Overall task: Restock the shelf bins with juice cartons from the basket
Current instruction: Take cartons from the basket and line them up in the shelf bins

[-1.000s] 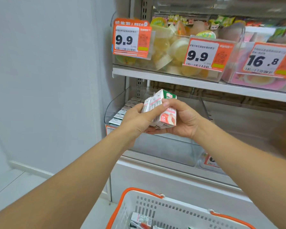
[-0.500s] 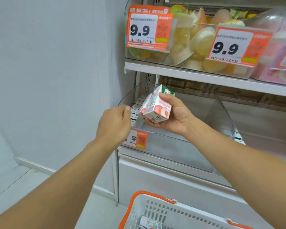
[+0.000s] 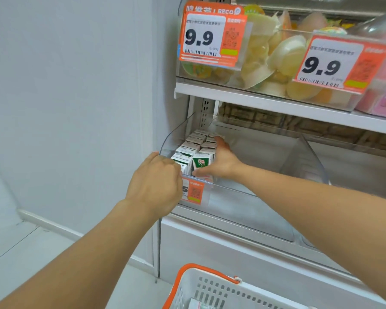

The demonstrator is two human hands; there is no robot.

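Juice cartons (image 3: 196, 150) packed in two rows at left end of clear shelf bin (image 3: 265, 157), green-faced one at front. Right hand (image 3: 218, 161) flat against row's right side, fingers straight, thumb at front carton. Left hand (image 3: 158, 181) curled over bin's front lip by price tag (image 3: 193, 191). Most of bin bare to right. Basket (image 3: 212, 286) below, at least one carton inside. Restock looks early, plenty left.

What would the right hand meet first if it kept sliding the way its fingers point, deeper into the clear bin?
Probably the bin's rear wall; the right hand runs alongside the juice cartons, though depth is hard to judge.
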